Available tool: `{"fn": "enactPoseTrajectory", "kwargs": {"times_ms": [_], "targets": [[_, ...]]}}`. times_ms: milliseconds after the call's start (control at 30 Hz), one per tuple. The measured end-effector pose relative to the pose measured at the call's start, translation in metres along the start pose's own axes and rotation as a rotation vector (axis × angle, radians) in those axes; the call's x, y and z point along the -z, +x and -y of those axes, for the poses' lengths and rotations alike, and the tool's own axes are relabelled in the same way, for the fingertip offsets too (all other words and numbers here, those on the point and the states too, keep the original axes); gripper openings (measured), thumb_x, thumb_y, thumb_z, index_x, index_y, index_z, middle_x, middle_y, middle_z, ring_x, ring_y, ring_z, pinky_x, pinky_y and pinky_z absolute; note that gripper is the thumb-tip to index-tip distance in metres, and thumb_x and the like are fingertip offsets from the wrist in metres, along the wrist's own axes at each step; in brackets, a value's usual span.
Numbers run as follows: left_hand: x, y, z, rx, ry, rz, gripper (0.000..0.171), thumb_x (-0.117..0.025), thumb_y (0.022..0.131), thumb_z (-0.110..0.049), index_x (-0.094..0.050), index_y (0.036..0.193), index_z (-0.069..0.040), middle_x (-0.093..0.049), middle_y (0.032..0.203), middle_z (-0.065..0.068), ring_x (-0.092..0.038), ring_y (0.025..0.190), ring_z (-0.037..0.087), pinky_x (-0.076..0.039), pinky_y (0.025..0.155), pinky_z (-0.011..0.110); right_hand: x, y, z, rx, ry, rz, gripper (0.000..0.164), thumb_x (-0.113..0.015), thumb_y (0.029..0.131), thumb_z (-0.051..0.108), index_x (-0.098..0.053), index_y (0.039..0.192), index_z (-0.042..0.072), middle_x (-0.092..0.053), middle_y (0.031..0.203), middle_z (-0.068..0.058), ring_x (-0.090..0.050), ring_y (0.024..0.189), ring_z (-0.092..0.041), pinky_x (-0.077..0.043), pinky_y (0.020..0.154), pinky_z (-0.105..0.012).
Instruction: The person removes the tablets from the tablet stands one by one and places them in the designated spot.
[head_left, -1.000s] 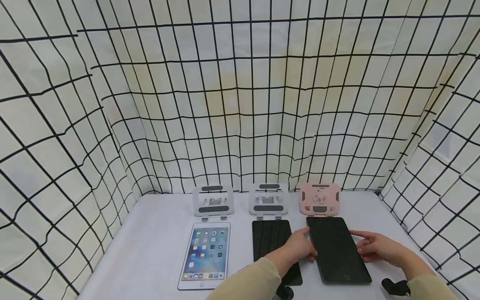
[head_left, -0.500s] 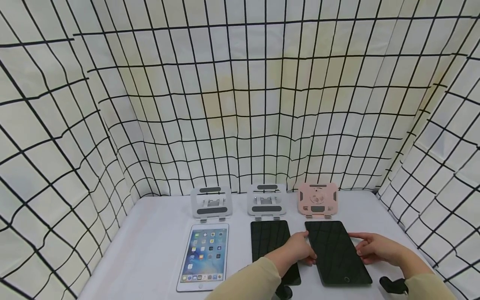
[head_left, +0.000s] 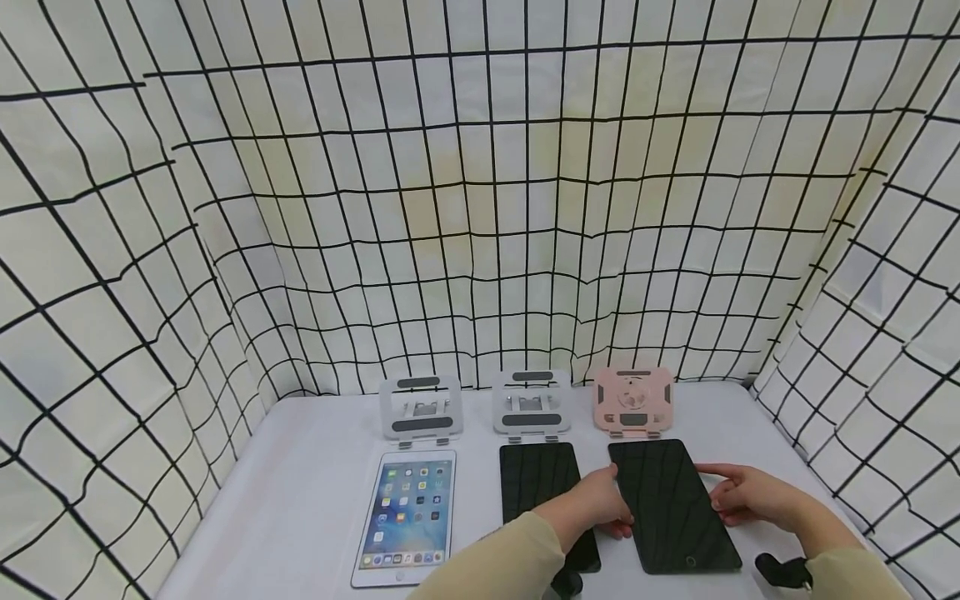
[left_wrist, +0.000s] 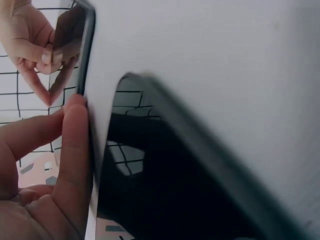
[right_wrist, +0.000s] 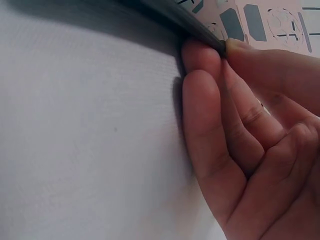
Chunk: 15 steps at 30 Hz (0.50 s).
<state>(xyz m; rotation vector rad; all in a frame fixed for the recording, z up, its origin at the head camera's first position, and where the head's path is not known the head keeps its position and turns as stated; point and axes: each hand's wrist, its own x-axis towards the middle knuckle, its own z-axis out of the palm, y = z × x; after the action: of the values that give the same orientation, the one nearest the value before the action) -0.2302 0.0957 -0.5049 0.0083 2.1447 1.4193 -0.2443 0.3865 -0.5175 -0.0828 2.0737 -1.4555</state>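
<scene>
A black tablet (head_left: 671,508) lies at the right of the table, in front of a pink tablet stand (head_left: 633,400). My left hand (head_left: 600,500) holds its left edge, and in the left wrist view two fingertips (left_wrist: 75,117) press against that edge. On the opposite side my right hand (head_left: 761,496) grips the right edge. The right wrist view shows its thumb (right_wrist: 270,70) over the edge and curled fingers (right_wrist: 202,105) below, low over the cloth. Partly under my left forearm lies a second black tablet (head_left: 538,475). Both dark screens show reflections.
A white tablet (head_left: 408,517) with a lit home screen lies at the left. Two pale tablet stands, one left (head_left: 422,408) and one in the middle (head_left: 531,404), stand along the back. White cloth with a black grid (head_left: 480,250) hangs behind and at both sides.
The right-hand tablet's far end has shifted slightly away from the pink stand and then back toward it. Both hands stay at its edges. The head view has drifted a little.
</scene>
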Motion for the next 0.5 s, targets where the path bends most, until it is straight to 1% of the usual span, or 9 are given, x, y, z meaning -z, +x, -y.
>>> {"fn": "enactPoseTrajectory", "kwargs": {"times_ms": [67, 133, 300, 367, 500], "targets": [[0.0010, -0.0005, -0.0019, 0.003, 0.027, 0.009, 0.080, -0.072, 0.080, 0.012, -0.039, 0.151, -0.007, -0.066, 0.063, 0.016, -0.058, 0.046, 0.018, -0.053, 0.048, 0.029, 0.0001, 0.0000, 0.0008, -0.003, -0.014, -0.009, 0.077, -0.063, 0.089, 0.002, -0.019, 0.152, -0.009, -0.065, 0.095, -0.010, -0.063, 0.079, -0.020, -0.057, 0.071, -0.037], [0.0020, -0.0007, -0.0038, 0.004, 0.082, 0.011, 0.079, -0.074, 0.081, 0.009, -0.040, 0.151, -0.007, -0.066, 0.063, 0.014, -0.059, 0.046, 0.019, -0.053, 0.049, 0.030, 0.0003, 0.0001, 0.0018, -0.010, -0.027, -0.019, 0.077, -0.063, 0.088, 0.002, -0.020, 0.152, -0.009, -0.065, 0.094, -0.011, -0.063, 0.079, -0.021, -0.057, 0.071, -0.037], [0.0042, -0.0016, -0.0073, 0.007, 0.250, 0.011, 0.079, -0.077, 0.081, 0.001, -0.040, 0.151, -0.010, -0.064, 0.067, 0.012, -0.058, 0.045, 0.019, -0.053, 0.049, 0.030, 0.0006, 0.0000, 0.0036, -0.021, -0.047, -0.026, 0.077, -0.062, 0.087, 0.002, -0.021, 0.151, -0.009, -0.064, 0.092, -0.011, -0.062, 0.078, -0.021, -0.056, 0.071, -0.037], [0.0046, -0.0019, -0.0081, 0.015, 0.312, -0.001, 0.079, -0.079, 0.082, -0.004, -0.041, 0.151, -0.012, -0.062, 0.070, 0.010, -0.057, 0.045, 0.018, -0.051, 0.049, 0.029, 0.0005, 0.0000, 0.0041, -0.023, -0.056, -0.027, 0.076, -0.062, 0.087, 0.002, -0.022, 0.151, -0.009, -0.064, 0.091, -0.010, -0.062, 0.078, -0.021, -0.056, 0.070, -0.037], [0.0035, -0.0022, -0.0084, 0.004, 0.465, -0.055, 0.080, -0.084, 0.080, -0.018, -0.044, 0.150, -0.015, -0.062, 0.067, 0.005, -0.057, 0.044, 0.016, -0.048, 0.048, 0.026, 0.0007, 0.0002, 0.0070, -0.023, -0.086, -0.030, 0.074, -0.060, 0.086, -0.001, -0.024, 0.150, -0.009, -0.064, 0.089, -0.010, -0.062, 0.076, -0.022, -0.055, 0.069, -0.036]]}}
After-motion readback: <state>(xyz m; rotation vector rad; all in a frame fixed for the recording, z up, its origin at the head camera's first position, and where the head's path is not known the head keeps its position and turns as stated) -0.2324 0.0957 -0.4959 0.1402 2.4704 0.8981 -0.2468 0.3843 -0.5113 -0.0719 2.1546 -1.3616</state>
